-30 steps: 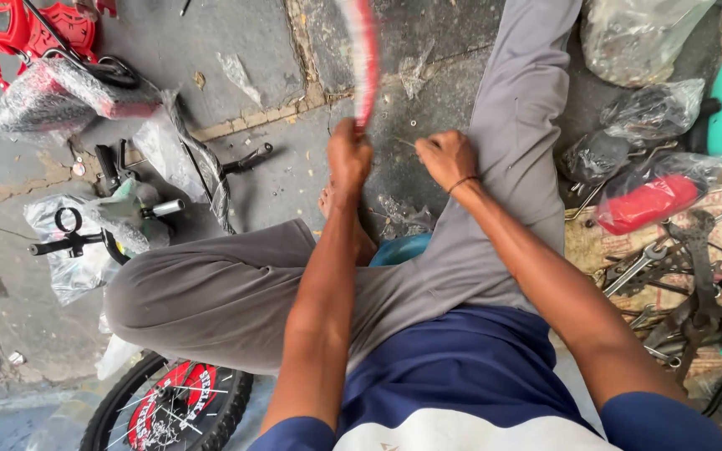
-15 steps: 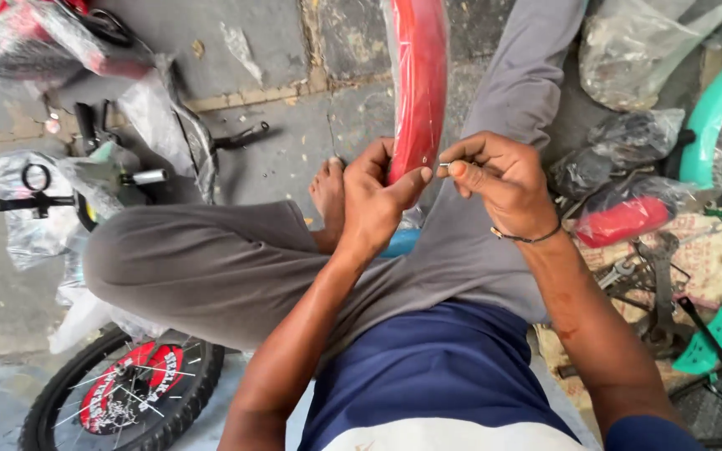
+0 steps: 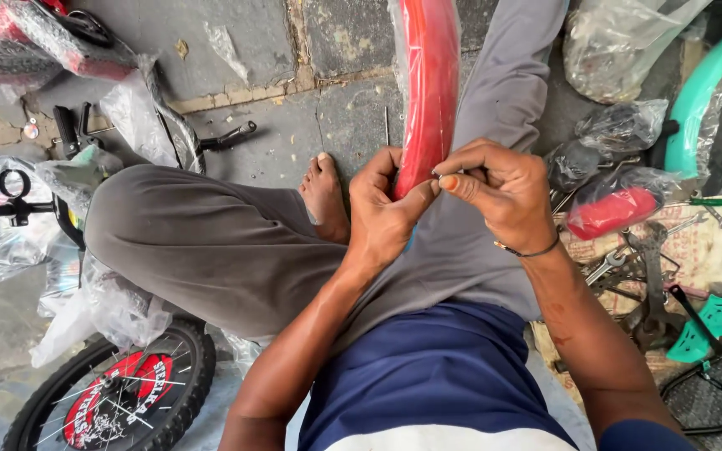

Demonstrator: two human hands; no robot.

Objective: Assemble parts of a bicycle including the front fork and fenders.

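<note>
Since half a second ago the red mudguard (image 3: pixel 428 92) is sitting a touch more upright in view and my two hands are staying where they were at its near end, the right one closing a little tighter on its pinch. I am gripping the mudguard's lower end with my left hand (image 3: pixel 386 213), fingers curled round its left edge and the thumb pressing across its face toward the right. My right hand (image 3: pixel 503 196) is working just beside it on the right edge, thumb and forefinger pressed together on something very small and dark; it is too tiny for me to tell what it is. The mudguard is running with its long axis straight away from me, from the hands over my lap up past the top of the frame, wrapped in clear film. So the piece is lying directly ahead of both grips, the left hand bearing its weight and the right hand the nearer one to the edge being worked. My grey-trousered legs are folded beneath, a bare foot (image 3: pixel 325 192) just left of the left hand. A small bicycle wheel (image 3: pixel 110 392) is lying low on the left, a teal mudguard (image 3: pixel 699 96) and spanners (image 3: pixel 645 267) on the right, well apart from the hands
</note>
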